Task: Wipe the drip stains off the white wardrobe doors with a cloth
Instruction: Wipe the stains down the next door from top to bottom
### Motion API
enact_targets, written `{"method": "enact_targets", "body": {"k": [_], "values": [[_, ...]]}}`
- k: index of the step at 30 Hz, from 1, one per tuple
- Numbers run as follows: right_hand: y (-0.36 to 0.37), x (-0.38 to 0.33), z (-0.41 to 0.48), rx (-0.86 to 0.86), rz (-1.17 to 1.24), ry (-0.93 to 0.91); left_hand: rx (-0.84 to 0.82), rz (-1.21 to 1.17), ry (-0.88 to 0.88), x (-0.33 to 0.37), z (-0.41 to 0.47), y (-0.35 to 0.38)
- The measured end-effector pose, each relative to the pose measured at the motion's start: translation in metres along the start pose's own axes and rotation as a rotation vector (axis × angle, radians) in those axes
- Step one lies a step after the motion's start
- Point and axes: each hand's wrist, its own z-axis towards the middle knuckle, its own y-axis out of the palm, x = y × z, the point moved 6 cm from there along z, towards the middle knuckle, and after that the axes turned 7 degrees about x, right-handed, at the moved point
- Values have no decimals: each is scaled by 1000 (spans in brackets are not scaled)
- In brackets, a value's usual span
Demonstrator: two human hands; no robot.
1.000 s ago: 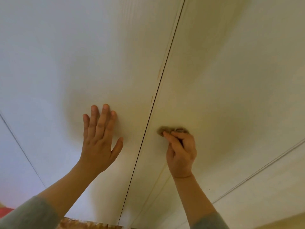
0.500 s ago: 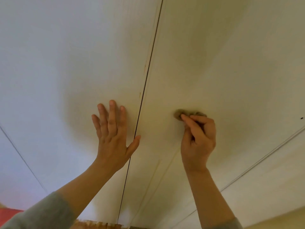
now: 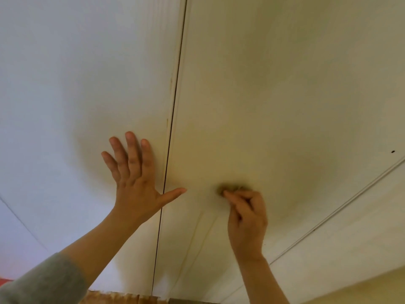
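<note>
Wardrobe doors fill pretty much the whole view, shot from below looking up. Going from the left: the left door [image 3: 76,84] is plain white, and the left hand [image 3: 133,183] is laid flat on it with the fingers [image 3: 131,150] spread wide, palm against the panel. A grey sleeve [image 3: 43,284] covers that forearm down in the bottom corner. The thumb reaches out sideways across the dark gap [image 3: 173,119] between the two doors, its tip over the right door's edge. Some faint brownish marks [image 3: 170,84] run along that seam higher up, look like drip stains but it's kinda blurry so can't swear to it.

Then the right door [image 3: 285,84], same white, a bit yellowish in this light. The right hand [image 3: 247,220] is curled up, fingertips pinching a small bunched-up brownish cloth [image 3: 229,188] and pressing it onto the door just right of the gap. Only a little of the cloth pokes out above the fingers. Two thin pale streaks [image 3: 197,233] run down the door below the cloth. Far right there's a tiny dark speck [image 3: 393,151] on the panel.
</note>
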Motion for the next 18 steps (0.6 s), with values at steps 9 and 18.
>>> {"method": "enact_targets", "body": {"k": [9, 18], "values": [[-4, 26, 12, 229, -46, -101, -5, 15, -15, 2, 1, 5], [-26, 41, -21, 76, -49, 234, 4, 38, -22, 2, 1, 4]]}}
